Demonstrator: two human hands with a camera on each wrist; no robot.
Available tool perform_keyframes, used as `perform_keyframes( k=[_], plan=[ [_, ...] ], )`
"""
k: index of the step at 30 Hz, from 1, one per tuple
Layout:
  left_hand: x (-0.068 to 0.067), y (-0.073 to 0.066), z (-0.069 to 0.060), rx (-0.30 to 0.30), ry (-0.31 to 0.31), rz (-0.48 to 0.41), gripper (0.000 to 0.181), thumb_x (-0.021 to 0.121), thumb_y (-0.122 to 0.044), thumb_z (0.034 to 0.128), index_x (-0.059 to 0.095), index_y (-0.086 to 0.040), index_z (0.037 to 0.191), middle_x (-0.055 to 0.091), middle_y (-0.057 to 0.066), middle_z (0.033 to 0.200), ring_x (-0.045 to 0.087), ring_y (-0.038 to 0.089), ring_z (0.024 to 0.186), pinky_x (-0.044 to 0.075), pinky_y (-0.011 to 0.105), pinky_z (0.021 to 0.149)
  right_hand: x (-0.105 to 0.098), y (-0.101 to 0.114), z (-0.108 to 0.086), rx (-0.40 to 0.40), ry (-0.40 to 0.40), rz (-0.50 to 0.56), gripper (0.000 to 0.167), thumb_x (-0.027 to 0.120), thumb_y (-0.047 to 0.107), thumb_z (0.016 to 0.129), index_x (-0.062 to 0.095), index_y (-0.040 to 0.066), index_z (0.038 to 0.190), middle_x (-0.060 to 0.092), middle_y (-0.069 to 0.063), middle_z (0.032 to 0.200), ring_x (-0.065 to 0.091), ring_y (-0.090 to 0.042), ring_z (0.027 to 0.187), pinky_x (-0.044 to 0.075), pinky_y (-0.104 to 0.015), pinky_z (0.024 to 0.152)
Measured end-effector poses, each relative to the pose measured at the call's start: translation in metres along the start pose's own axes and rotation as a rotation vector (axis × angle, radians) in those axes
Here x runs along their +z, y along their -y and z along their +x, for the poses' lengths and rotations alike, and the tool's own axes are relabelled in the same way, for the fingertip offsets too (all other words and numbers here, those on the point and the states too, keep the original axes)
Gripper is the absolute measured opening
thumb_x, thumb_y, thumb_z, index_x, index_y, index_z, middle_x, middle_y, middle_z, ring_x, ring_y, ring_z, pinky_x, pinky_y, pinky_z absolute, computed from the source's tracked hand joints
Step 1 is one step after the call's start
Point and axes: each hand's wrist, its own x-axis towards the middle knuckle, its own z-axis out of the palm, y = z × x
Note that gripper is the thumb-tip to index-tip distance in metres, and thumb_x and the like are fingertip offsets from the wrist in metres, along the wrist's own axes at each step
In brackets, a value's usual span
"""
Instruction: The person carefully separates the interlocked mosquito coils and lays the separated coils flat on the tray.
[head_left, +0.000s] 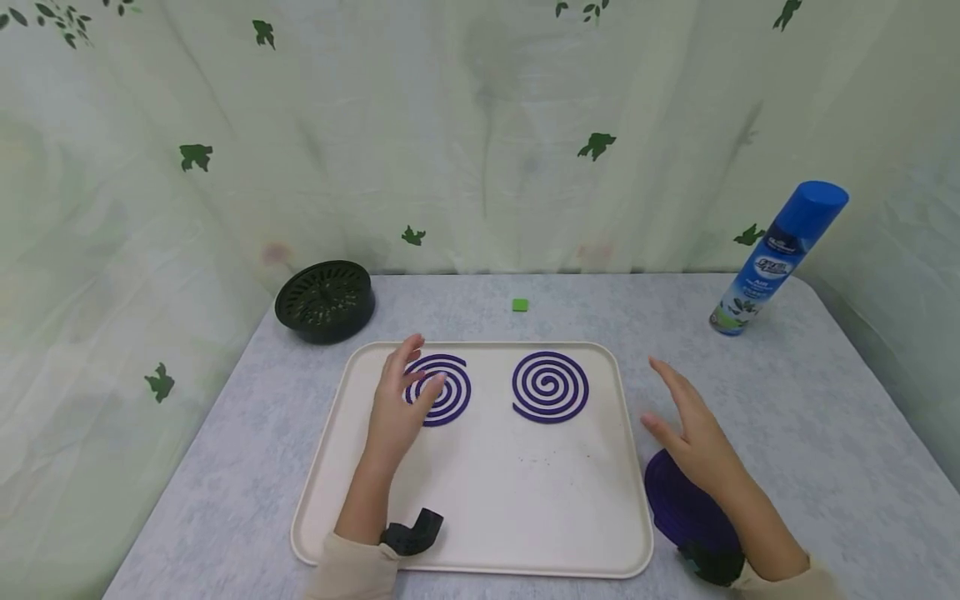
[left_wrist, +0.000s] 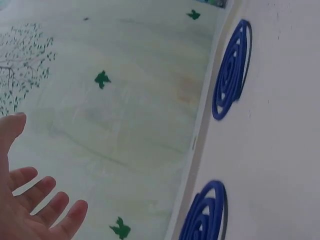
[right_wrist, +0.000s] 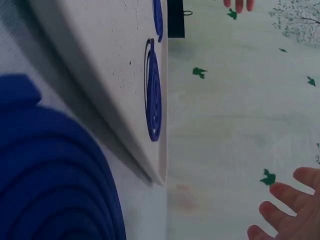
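Two spiral mosquito coils lie flat on a white tray (head_left: 517, 500), near its far side. Over the left coil (head_left: 453, 398) hovers my left hand (head_left: 396, 408), its fingers relaxed and spread with nothing between them; it covers part of that coil. The right coil (head_left: 551, 387) is fully visible in the head view. My right hand (head_left: 697, 442) is held in the air off the tray's right edge, thumb and fingers apart and holding nothing. Below it, a stack of mosquito coils (right_wrist: 55, 170) rests on the table, partly hidden by the hand and wrist in the head view.
At the back left of the table (head_left: 810, 450) stands a round black slotted holder (head_left: 326, 302). A blue spray can (head_left: 776, 258) is at the back right. A small green square (head_left: 520, 305) lies behind the tray. Dark crumbs dot the tray. A patterned curtain (head_left: 480, 125) closes off the back.
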Motion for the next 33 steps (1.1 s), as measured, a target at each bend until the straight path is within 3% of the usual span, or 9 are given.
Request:
perform_keyframes(
  k=[5,10,15,18,22,25,28,31,33],
  plan=[
    [0.022,-0.020,-0.010,0.103,0.135,0.041,0.073,0.067,-0.022,0.0817,0.026,-0.010,0.141,0.027,0.009,0.141,0.036,0.023,0.122,0.037,0.038,0.097,-0.017,-0.006,-0.023,-0.028,0.015,-0.021,0.083,0.068,0.018,0.080,0.016,0.018,0.145,0.020,-0.013,0.145,0.016,-0.031,0.131,0.018,-0.062,0.097],
    [0.048,-0.021,-0.021,0.218,0.258,0.066,0.088,0.066,-0.047,0.0765,0.019,-0.015,0.144,0.020,0.005,0.145,0.029,0.021,0.127,0.034,0.040,0.100,-0.026,-0.016,-0.046,-0.019,0.013,-0.039,0.102,0.080,0.016,0.065,0.015,0.017,0.145,0.020,-0.013,0.145,0.012,-0.015,0.132,0.014,-0.054,0.104],
    [0.074,-0.028,-0.035,0.278,0.390,0.115,0.103,0.075,-0.046,0.0680,0.012,-0.017,0.145,0.014,0.004,0.147,0.013,0.020,0.133,0.024,0.043,0.104,-0.029,-0.030,-0.065,-0.020,0.015,-0.051,0.117,0.087,0.017,0.051,0.016,0.011,0.144,0.021,-0.018,0.143,0.010,-0.001,0.128,0.009,-0.019,0.104],
    [0.091,-0.032,-0.042,0.290,0.468,0.115,0.111,0.082,-0.035,0.0621,0.009,-0.019,0.145,0.012,0.005,0.148,0.010,0.020,0.133,0.023,0.043,0.105,-0.029,-0.038,-0.075,0.004,0.023,-0.050,0.122,0.089,0.019,0.047,0.015,0.010,0.144,0.022,-0.024,0.140,0.009,0.004,0.126,0.007,-0.009,0.097],
    [0.113,-0.037,-0.051,0.347,0.534,0.135,0.118,0.084,-0.036,0.0574,0.007,-0.015,0.145,0.013,0.008,0.147,0.012,0.021,0.133,0.023,0.038,0.106,-0.029,-0.043,-0.085,0.072,0.051,-0.037,0.123,0.089,0.023,0.049,0.013,0.012,0.144,0.021,-0.029,0.138,0.006,0.005,0.126,0.007,-0.038,0.108],
    [0.128,-0.041,-0.056,0.389,0.578,0.179,0.123,0.083,-0.041,0.0565,0.003,-0.011,0.144,0.013,0.008,0.146,0.012,0.020,0.133,0.021,0.034,0.106,-0.029,-0.046,-0.092,0.120,0.076,-0.026,0.122,0.088,0.024,0.051,0.011,0.012,0.145,0.020,-0.031,0.138,0.005,-0.003,0.130,0.008,-0.061,0.101],
    [0.142,-0.044,-0.060,0.395,0.629,0.208,0.125,0.082,-0.045,0.0564,0.001,-0.009,0.144,0.011,0.007,0.147,0.010,0.018,0.133,0.020,0.031,0.106,-0.027,-0.050,-0.098,0.172,0.109,-0.012,0.120,0.087,0.024,0.054,0.009,0.011,0.145,0.021,-0.032,0.137,0.011,-0.021,0.131,0.013,-0.032,0.108],
    [0.157,-0.046,-0.063,0.362,0.680,0.200,0.126,0.082,-0.044,0.0562,-0.002,-0.011,0.144,0.009,0.007,0.147,0.008,0.017,0.133,0.019,0.030,0.106,-0.026,-0.052,-0.103,0.238,0.144,-0.016,0.117,0.084,0.025,0.059,0.005,0.010,0.145,0.021,-0.032,0.136,0.020,-0.041,0.125,0.010,0.001,0.092],
    [0.166,-0.047,-0.064,0.331,0.712,0.200,0.125,0.082,-0.044,0.0574,-0.002,-0.011,0.144,0.009,0.008,0.146,0.008,0.018,0.133,0.020,0.030,0.106,-0.025,-0.053,-0.105,0.274,0.160,-0.026,0.117,0.082,0.027,0.061,0.003,0.009,0.144,0.022,-0.033,0.135,0.024,-0.049,0.119,0.007,0.007,0.082]
  ],
)
